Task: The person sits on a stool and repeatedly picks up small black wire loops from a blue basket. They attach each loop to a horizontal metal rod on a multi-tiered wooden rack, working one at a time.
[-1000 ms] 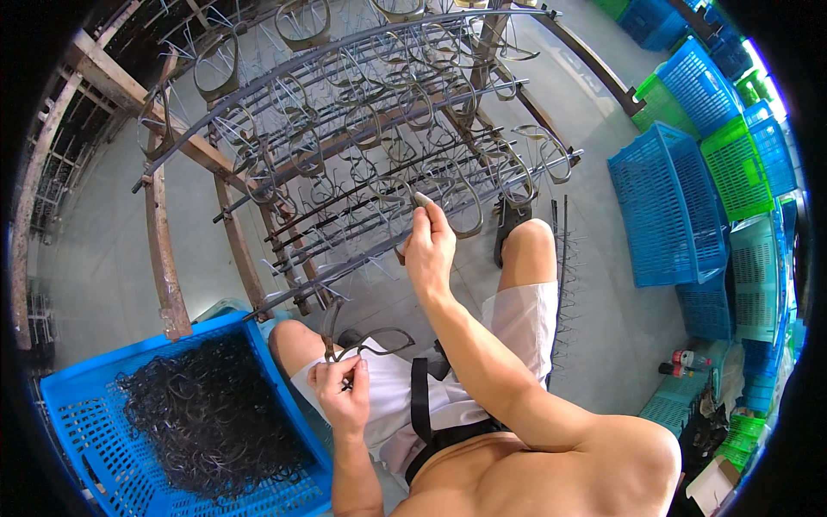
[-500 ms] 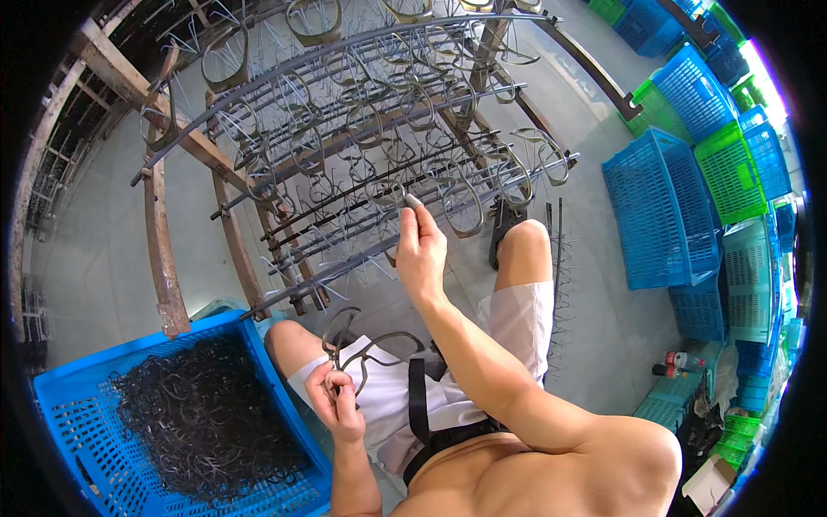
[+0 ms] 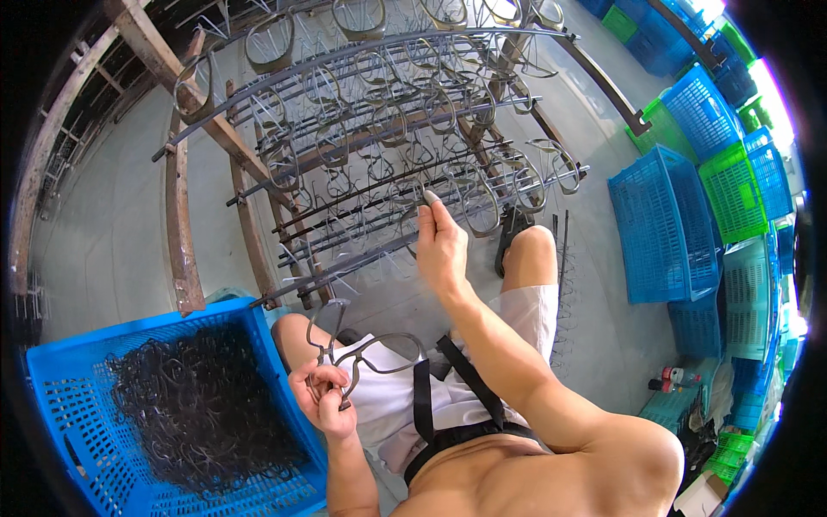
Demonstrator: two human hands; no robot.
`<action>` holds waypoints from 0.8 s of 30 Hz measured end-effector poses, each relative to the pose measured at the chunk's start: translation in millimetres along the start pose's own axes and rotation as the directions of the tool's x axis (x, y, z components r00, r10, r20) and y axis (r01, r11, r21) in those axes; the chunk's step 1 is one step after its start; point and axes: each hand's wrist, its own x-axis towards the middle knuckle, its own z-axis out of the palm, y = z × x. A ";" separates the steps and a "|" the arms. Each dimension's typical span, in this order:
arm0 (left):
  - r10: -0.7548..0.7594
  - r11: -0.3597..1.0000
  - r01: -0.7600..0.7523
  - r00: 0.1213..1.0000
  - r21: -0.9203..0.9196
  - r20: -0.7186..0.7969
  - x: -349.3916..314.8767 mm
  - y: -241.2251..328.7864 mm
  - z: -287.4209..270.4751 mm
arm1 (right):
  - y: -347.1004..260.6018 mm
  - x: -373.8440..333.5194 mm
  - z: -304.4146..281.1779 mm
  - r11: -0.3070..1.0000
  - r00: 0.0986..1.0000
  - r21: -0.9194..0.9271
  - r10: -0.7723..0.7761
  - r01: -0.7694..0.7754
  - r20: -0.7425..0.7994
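My left hand [image 3: 326,401] is closed around dark, thin eyeglass frames [image 3: 388,352], whose loops stick up and out to the right above my lap. It is near the blue crate [image 3: 280,332] on my left, which holds a tangled heap of similar black frames [image 3: 202,414]. My right hand [image 3: 442,258] reaches up to the lowest front bar [image 3: 362,255] of the rack. Its thumb and fingers pinch together at a frame there, and a grey cover sits on one fingertip. The exact grip is partly hidden by the hand.
The rack's metal bars carry wire hooks hung with several rows of olive-grey frames [image 3: 360,33]. Rusty brown legs [image 3: 179,233] hold it on the left. Blue crates [image 3: 659,228] and green crates [image 3: 732,189] are stacked on the right. A hooked bar [image 3: 562,276] stands beside my right knee.
My left hand has turned slightly, and the frames in it stand higher and more spread out. My right hand stays at the same bar. The whole view has shifted a little.
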 end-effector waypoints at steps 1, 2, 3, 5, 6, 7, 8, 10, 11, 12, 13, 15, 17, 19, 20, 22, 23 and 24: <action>0.015 1.000 -0.014 1.000 -0.005 0.016 1.3 -0.1 0.1 | 0.8 0.5 -3.1 0.993 0.995 0.077 0.090 -0.093 0.050; 0.030 1.000 -0.030 0.999 -0.010 0.030 3.3 0.3 -0.4 | 0.4 1.2 -5.3 0.970 0.979 0.149 0.174 -0.189 0.109; 0.045 0.999 -0.045 0.998 -0.014 0.045 5.3 0.7 -0.9 | -0.8 2.2 -8.7 0.934 0.952 0.214 0.252 -0.286 0.173; 0.078 0.997 -0.079 0.995 0.009 0.068 9.4 3.4 -0.2 | -7.2 -2.6 -23.0 0.991 0.977 0.018 0.126 -0.131 0.174; 0.095 0.995 -0.098 0.992 0.032 0.082 12.3 5.0 1.5 | -10.2 -10.8 -28.6 0.974 0.988 -0.185 -0.109 0.127 0.105; 0.112 0.992 -0.117 0.989 0.056 0.095 15.2 6.9 2.9 | -15.8 -19.8 -33.6 0.850 0.934 -0.390 -0.348 0.353 0.087; 0.121 0.990 -0.131 0.980 0.052 0.156 17.5 9.1 1.9 | -32.0 -30.3 -42.1 0.853 0.913 -0.326 -0.372 0.408 0.170; 0.129 0.985 -0.151 0.965 0.079 0.228 21.4 15.3 3.4 | -48.1 -43.5 -51.6 0.885 0.784 0.033 -0.428 0.464 0.450; 0.134 0.982 -0.164 0.955 0.094 0.265 23.4 19.3 3.6 | -50.9 -46.9 -53.5 0.900 0.645 0.289 -0.435 0.326 0.628; 0.150 0.975 -0.185 0.956 0.123 0.251 25.1 22.6 5.5 | -55.5 -51.3 -54.4 0.951 0.542 0.306 -0.282 0.048 0.792; 0.167 0.967 -0.206 0.957 0.152 0.236 26.4 25.3 8.8 | -61.2 -55.2 -55.2 0.941 0.370 0.250 -0.154 -0.229 0.916; 0.178 0.973 -0.196 0.974 0.123 0.140 29.4 28.1 12.4 | -60.0 -53.9 -52.1 0.922 0.329 0.212 -0.101 -0.323 0.939; 0.147 0.989 -0.147 0.989 -0.002 -0.024 31.6 30.3 11.7 | -57.6 -49.5 -50.3 0.916 0.358 0.293 -0.185 -0.275 0.915; 0.125 0.990 -0.133 0.982 -0.046 -0.143 31.5 29.7 8.7 | -58.3 -43.9 -50.9 0.871 0.343 0.240 -0.088 -0.429 0.935; 0.150 0.988 -0.154 0.966 0.000 -0.212 34.1 27.4 14.2 | -55.3 -46.8 -43.1 0.847 0.455 0.317 -0.102 -0.427 0.885; 0.103 0.995 -0.098 0.917 0.032 -0.385 40.2 30.7 24.1 | -47.7 -54.0 -30.1 0.742 0.337 0.320 -0.134 -0.589 0.932; -0.010 0.996 -0.027 0.906 -0.080 -0.423 46.2 35.2 23.4 | -43.0 -57.2 -24.8 0.680 0.275 0.307 -0.158 -0.666 0.948; -0.125 0.980 0.040 0.886 -0.194 -0.447 53.2 39.4 19.3 | -37.2 -55.7 -20.7 0.621 0.111 0.225 -0.216 -0.751 0.970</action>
